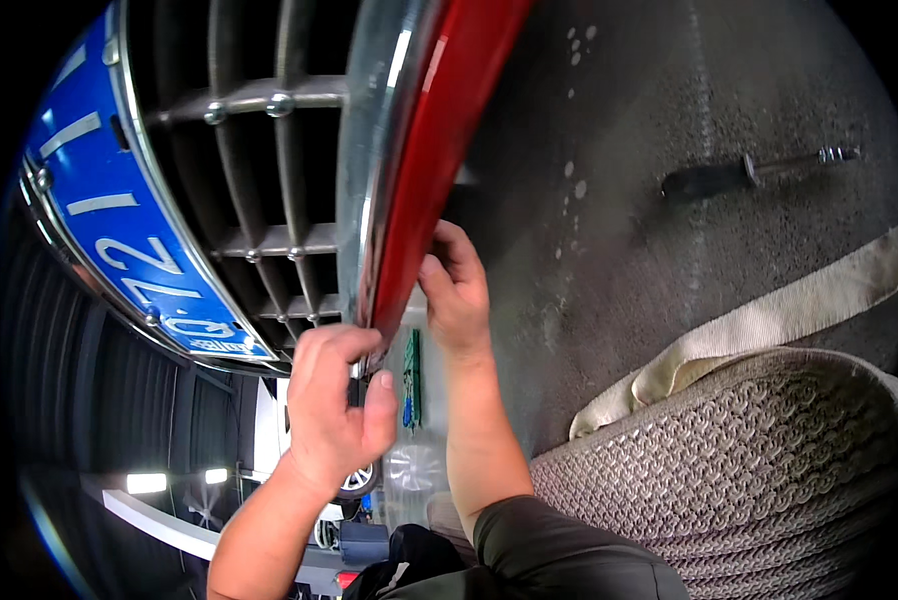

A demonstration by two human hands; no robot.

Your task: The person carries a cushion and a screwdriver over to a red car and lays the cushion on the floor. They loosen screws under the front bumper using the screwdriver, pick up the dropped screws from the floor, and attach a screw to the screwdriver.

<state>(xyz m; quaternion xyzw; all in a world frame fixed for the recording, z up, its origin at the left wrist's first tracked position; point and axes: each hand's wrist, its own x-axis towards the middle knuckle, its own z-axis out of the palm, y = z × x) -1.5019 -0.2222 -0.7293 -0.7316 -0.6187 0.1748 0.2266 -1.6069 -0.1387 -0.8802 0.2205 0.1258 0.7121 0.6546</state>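
Near the bottom of the head view, I see both bare arms come up from the low edge. My left hand (337, 405) is bent into a fist, thumb on the right side, fingers curled tight on the low end of the red car panel (439, 130) and its shiny trim strip (369, 150). I would say it is clamped on that edge. My right hand (457, 290) sits a bit farther up and to the right. Its fingers are curled and press on the back edge of the same red panel, holding it. That arm has a dark grey sleeve (559, 545) near the elbow.

The red panel runs from the top middle down to my hands. Left of it is a dark grille (259, 150) with silver bars and small round studs. Farther left sits a blue plate (119, 215), long and curved, with white marks and a shiny rim. On the grey floor (669, 80) far right lies a screwdriver (754, 172) with a black handle. Near right is a woven mat (749, 470) with a pale cloth strap (769, 320) lying over it.
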